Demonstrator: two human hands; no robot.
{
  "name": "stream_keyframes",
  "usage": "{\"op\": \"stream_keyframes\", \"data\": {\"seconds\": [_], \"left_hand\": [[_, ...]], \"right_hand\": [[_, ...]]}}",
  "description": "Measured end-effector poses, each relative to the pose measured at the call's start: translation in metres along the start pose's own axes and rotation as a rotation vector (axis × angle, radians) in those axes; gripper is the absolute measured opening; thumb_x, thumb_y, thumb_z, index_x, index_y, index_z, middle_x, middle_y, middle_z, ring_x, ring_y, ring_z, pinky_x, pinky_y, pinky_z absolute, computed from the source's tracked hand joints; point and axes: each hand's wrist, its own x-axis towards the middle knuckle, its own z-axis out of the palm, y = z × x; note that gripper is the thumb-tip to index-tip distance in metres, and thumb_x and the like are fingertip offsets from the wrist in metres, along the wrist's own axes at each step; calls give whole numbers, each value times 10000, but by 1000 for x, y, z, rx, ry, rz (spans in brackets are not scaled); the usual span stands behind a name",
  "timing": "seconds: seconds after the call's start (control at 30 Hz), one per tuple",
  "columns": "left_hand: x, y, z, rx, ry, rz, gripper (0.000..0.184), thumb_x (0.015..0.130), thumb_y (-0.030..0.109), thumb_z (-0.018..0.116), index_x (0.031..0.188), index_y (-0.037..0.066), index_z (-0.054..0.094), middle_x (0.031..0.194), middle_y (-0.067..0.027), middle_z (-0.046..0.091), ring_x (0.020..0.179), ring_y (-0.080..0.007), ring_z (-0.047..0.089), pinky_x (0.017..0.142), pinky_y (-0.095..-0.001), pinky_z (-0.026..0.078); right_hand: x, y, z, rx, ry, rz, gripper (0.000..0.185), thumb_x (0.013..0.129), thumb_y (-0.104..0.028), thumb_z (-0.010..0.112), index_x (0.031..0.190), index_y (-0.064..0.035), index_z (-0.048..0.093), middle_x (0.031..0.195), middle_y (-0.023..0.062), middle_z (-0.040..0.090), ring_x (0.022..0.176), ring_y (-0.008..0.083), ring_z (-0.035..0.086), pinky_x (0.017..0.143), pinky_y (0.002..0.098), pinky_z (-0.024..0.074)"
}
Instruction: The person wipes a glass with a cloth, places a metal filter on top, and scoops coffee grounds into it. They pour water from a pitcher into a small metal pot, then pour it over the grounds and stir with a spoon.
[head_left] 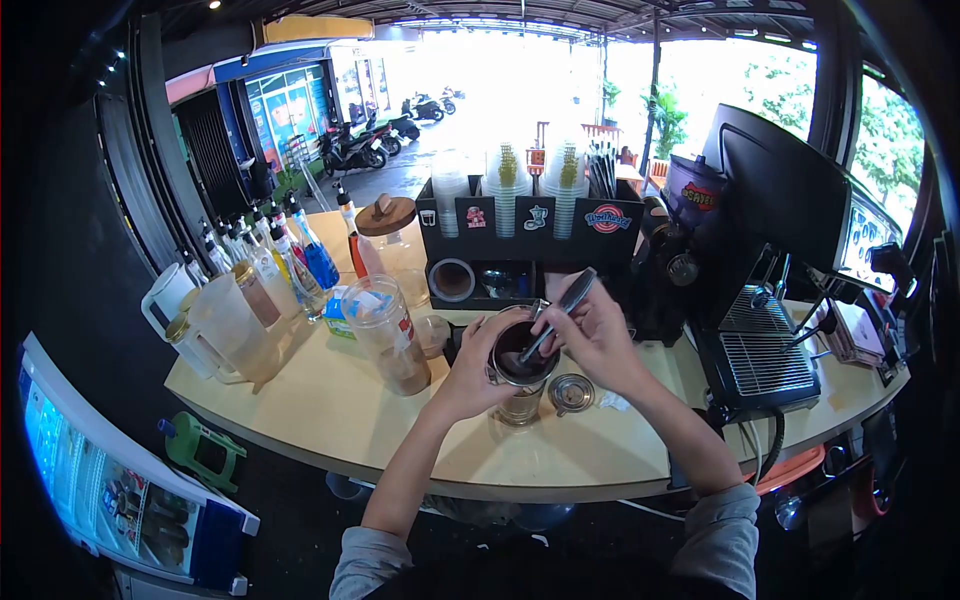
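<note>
My left hand [474, 368] is wrapped round a metal-rimmed cup [527, 378] with a dark inside, tilted so its mouth faces me. A clear glass vessel [519, 408] stands just below the cup; whether the two touch I cannot tell. In my right hand [596, 342] is a dark-handled utensil [577, 290], slanting down into the cup's mouth. Its working end is too dark to make out. Beside the glass vessel lies a round metal-and-glass lid [572, 393]. Left of my left hand stands a tall clear plastic jar [384, 330] with brown powder at its bottom.
Syrup bottles [290, 255] and plastic pitchers [220, 325] crowd the counter's left side. A black organizer [530, 235] with stacked cups stands behind my hands. An espresso machine [765, 350] is at right. A wood-lidded glass jar [395, 245] sits behind the plastic jar. Crumpled tissue [613, 401] lies nearby.
</note>
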Motion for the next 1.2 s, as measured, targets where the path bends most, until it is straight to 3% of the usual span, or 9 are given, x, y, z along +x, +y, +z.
{"op": "stream_keyframes", "data": {"seconds": [0.13,0.27,0.4,0.6,0.67,0.83,0.9,1.07,1.2], "left_hand": [[-1,-2,0,12,18,18,824,579,166,767,1319,164,405,1337,-52,469,1270,-253,422,1112,-504,136],[-1,-2,-2,-36,17,-6,816,578,166,769,1312,154,413,1337,-58,469,1270,-255,422,1108,-498,148],[-2,-4,-1,-8,8,-8,815,578,170,774,1310,146,419,1332,-66,472,1271,-263,419,1107,-493,155],[0,-1,-4,23,-24,18,856,578,187,782,1335,155,384,1336,-67,459,1276,-260,409,1111,-515,138],[0,4,-5,29,-49,-16,860,583,197,776,1342,157,372,1337,-69,455,1277,-263,406,1111,-526,129],[0,6,-6,37,-88,-14,849,604,222,756,1350,163,356,1334,-75,450,1279,-269,401,1110,-549,110],[-3,2,-4,108,-69,0,845,612,219,746,1355,162,347,1330,-79,447,1277,-268,401,1112,-545,106],[-2,3,-5,58,-50,-2,881,599,222,753,1366,152,325,1332,-91,438,1277,-269,396,1116,-534,109],[-3,3,-4,67,-35,-19,864,599,196,753,1357,144,341,1340,-90,434,1277,-274,395,1121,-510,121]], "right_hand": [[2,2,-4,-26,54,-80,116,925,-16,480,1018,-9,410,809,98,621,655,98,614,580,229,517],[-3,0,-5,-7,-60,-29,127,922,-11,489,1023,-8,411,816,106,624,660,106,615,577,238,518],[7,6,-18,53,-33,-30,129,914,0,495,1016,-6,417,802,101,630,659,110,616,572,240,517],[20,-11,-20,-85,-144,-72,74,902,-7,517,959,8,471,755,81,638,632,89,602,558,229,501],[21,-11,-15,-127,-306,25,84,908,-38,533,959,2,479,780,98,638,653,105,611,587,232,503],[37,-16,-22,-174,-282,-46,78,911,-44,528,970,-4,497,749,63,628,620,66,561,567,214,473],[36,-18,-19,-261,-429,7,64,910,-42,526,958,-8,502,756,52,629,618,53,544,568,208,456],[40,-12,-17,-226,-279,-58,58,914,-50,526,953,-11,508,735,46,635,609,49,547,561,204,456],[30,-14,-7,-226,-306,-12,72,914,-40,526,972,-1,508,780,80,647,584,63,569,527,216,467]]}}
